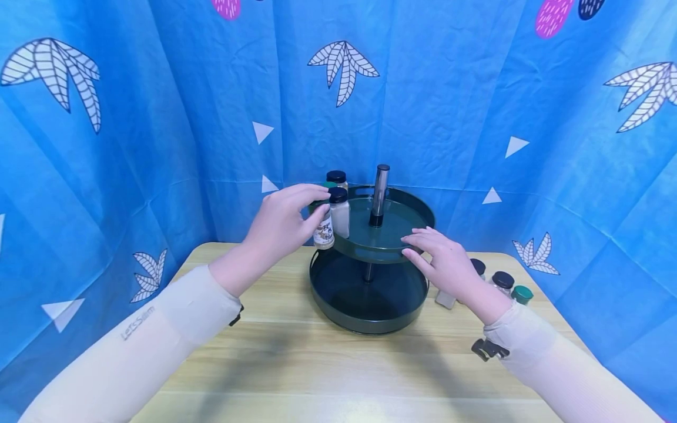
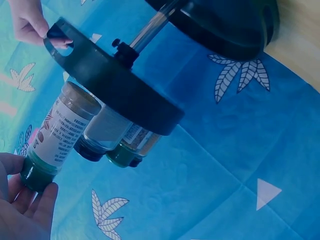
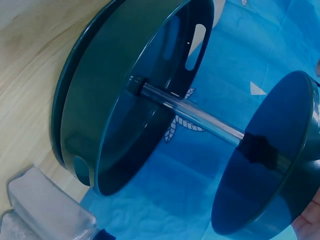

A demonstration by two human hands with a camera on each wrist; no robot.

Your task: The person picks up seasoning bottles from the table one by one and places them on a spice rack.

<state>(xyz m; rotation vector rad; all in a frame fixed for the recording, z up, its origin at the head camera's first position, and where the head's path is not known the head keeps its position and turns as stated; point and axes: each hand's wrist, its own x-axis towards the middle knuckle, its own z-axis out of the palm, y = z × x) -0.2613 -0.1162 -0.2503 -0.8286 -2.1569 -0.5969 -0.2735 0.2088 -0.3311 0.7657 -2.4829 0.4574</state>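
Note:
My left hand [image 1: 285,220] pinches a green-capped spice jar [image 1: 324,232] by its cap, at the left rim of a dark green two-tier turntable tray [image 1: 368,322]. In the left wrist view this labelled jar [image 2: 60,131] stands apart from the upper tier's wall [image 2: 107,82]. On the upper tier, close to it, are a black-capped jar of white contents [image 1: 340,217], another black-capped jar [image 1: 337,177] and one with a green cap. My right hand [image 1: 444,261] grips the upper tier's rim at its right front, by a handle slot [image 2: 64,46].
On the table [image 1: 296,376], right of the tray, several more jars stand partly behind my right arm, including a black-capped one [image 1: 502,280] and a green-capped one [image 1: 522,294]. A metal post [image 1: 380,191] rises through the upper tier. A blue patterned curtain [image 1: 449,117] surrounds the table.

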